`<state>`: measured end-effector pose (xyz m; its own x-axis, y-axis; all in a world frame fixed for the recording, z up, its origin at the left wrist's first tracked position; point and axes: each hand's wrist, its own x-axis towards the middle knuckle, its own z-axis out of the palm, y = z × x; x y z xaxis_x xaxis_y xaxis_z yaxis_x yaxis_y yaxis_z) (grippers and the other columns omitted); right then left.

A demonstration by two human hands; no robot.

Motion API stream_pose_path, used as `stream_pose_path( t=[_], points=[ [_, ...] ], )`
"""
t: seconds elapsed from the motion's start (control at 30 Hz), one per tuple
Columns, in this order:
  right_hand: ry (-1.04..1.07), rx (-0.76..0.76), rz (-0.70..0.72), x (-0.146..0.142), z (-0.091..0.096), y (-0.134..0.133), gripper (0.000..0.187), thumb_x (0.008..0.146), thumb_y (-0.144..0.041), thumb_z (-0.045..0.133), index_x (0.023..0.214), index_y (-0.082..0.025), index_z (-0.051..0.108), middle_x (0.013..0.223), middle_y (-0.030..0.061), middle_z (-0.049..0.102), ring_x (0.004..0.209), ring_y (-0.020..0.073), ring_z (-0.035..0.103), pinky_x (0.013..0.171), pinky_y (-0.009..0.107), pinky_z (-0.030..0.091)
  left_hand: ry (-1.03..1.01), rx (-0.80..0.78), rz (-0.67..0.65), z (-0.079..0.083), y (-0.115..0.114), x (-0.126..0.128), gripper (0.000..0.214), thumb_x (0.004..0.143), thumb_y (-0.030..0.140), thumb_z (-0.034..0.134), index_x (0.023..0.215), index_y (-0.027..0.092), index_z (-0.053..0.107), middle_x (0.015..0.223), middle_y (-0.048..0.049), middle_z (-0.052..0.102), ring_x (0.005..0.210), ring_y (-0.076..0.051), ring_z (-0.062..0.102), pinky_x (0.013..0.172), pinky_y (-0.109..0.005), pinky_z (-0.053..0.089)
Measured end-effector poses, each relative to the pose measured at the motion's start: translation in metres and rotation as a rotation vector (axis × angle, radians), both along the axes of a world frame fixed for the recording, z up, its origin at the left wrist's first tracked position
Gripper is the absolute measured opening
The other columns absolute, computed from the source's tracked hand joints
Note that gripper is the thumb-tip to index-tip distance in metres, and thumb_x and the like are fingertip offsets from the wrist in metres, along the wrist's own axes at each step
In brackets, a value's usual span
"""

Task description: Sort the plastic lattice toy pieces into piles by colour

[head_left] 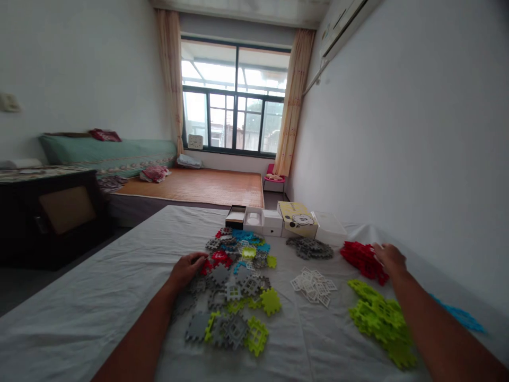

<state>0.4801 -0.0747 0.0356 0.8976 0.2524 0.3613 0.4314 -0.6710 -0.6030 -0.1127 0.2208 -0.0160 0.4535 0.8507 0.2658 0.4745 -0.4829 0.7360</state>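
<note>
My left hand [187, 270] is at the left edge of a mixed pile of plastic interlocking tiles [234, 289], its fingers closed on a red interlocking tile [205, 266]. The pile holds grey, white, blue, red and lime-green pieces with notched edges. Over on the right, my right hand [392, 259] rests at the red tile pile [361, 260], with its fingers closed on a red tile there; the fingertips are partly hidden. Lime-green tiles [377, 318] lie below that hand, and white lattice tiles [314, 286] lie between the piles.
Dark grey tiles [309, 248] lie behind the white ones. Blue tiles [459, 313] are beyond my right forearm. Small open boxes [253, 218], a yellow cartoon box [298, 218] and a clear container [329, 227] line the table's far edge. A bed [207, 185] stands behind.
</note>
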Motion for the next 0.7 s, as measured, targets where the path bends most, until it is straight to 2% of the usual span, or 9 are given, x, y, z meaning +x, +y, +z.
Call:
stream_pose_path(
  t=[0.07,0.17,0.23,0.3,0.4,0.47,0.53,0.6,0.7],
  points=[
    [-0.032,-0.029,-0.047,-0.010,0.002,0.009,0.039,0.071,-0.034,0.050,0.100,-0.013,0.064,0.107,0.0367,0.051,0.106,0.0430,0.049,0.070,0.058,0.038,0.000,0.000,0.002,-0.001,-0.002,0.000,0.040,0.073,0.047,0.048,0.091,0.019,0.069,0.091,-0.0035,0.071,0.088,-0.022,0.063,0.080,-0.029,0.046],
    [-0.093,-0.071,0.067,-0.043,0.004,0.045,0.039,0.073,-0.030,0.048,0.109,-0.019,0.060,0.116,0.0276,0.051,0.111,0.0342,0.048,0.083,0.053,0.037,0.012,0.002,0.026,-0.003,-0.003,0.001,0.037,0.074,0.042,0.047,0.092,0.019,0.069,0.093,-0.0035,0.071,0.088,-0.020,0.063,0.080,-0.026,0.045],
    [-0.137,-0.079,0.304,-0.087,0.004,0.077,0.038,0.074,-0.029,0.047,0.109,-0.019,0.059,0.112,0.0176,0.057,0.103,0.0270,0.054,0.089,0.045,0.038,0.029,0.008,0.034,-0.004,-0.004,0.002,0.035,0.075,0.039,0.047,0.093,0.019,0.070,0.092,-0.0037,0.071,0.087,-0.019,0.063,0.078,-0.025,0.045],
    [-0.159,-0.053,0.668,-0.148,0.000,0.108,0.038,0.074,-0.030,0.047,0.109,-0.018,0.058,0.109,0.0126,0.059,0.093,0.0238,0.057,0.090,0.042,0.038,0.039,0.009,0.043,-0.003,-0.005,0.002,0.034,0.076,0.038,0.047,0.093,0.020,0.070,0.091,-0.0035,0.071,0.085,-0.018,0.063,0.075,-0.024,0.044],
    [-0.111,-0.021,1.235,-0.252,-0.008,0.146,0.040,0.071,-0.023,0.052,0.110,-0.022,0.059,0.112,0.0099,0.059,0.099,0.0261,0.054,0.092,0.045,0.036,0.048,0.011,0.057,-0.003,-0.008,0.002,0.032,0.076,0.036,0.048,0.093,0.020,0.070,0.091,-0.0032,0.071,0.084,-0.017,0.063,0.074,-0.022,0.044],
    [-0.105,-0.050,1.418,-0.311,-0.012,0.165,0.050,0.064,-0.015,0.056,0.112,-0.030,0.058,0.117,0.0022,0.059,0.107,0.0253,0.050,0.095,0.042,0.035,0.048,0.021,0.053,-0.004,-0.009,0.002,0.031,0.076,0.035,0.048,0.093,0.021,0.070,0.091,-0.0034,0.071,0.084,-0.017,0.063,0.073,-0.022,0.043],
    [-0.104,-0.070,1.541,-0.354,-0.014,0.183,0.063,0.058,-0.007,0.057,0.115,-0.034,0.056,0.123,-0.0037,0.055,0.113,0.0248,0.046,0.099,0.040,0.033,0.047,0.026,0.051,-0.004,-0.009,0.002,0.030,0.077,0.033,0.048,0.094,0.021,0.070,0.092,-0.0035,0.071,0.085,-0.017,0.062,0.073,-0.022,0.043],
    [-0.114,-0.083,1.638,-0.380,-0.013,0.199,0.069,0.054,-0.002,0.057,0.115,-0.035,0.056,0.127,-0.0057,0.052,0.115,0.0254,0.044,0.100,0.040,0.030,0.046,0.027,0.052,-0.005,-0.009,0.002,0.029,0.077,0.031,0.048,0.094,0.021,0.069,0.092,-0.0032,0.071,0.086,-0.017,0.062,0.073,-0.022,0.043],
    [-0.171,-0.141,1.754,-0.395,-0.009,0.218,0.063,0.051,0.001,0.057,0.105,-0.031,0.061,0.117,-0.0047,0.060,0.110,0.0253,0.047,0.098,0.038,0.031,0.044,0.026,0.053,-0.005,-0.010,0.002,0.028,0.078,0.031,0.048,0.093,0.022,0.069,0.091,-0.0034,0.071,0.084,-0.016,0.062,0.070,-0.022,0.043]
  ],
)
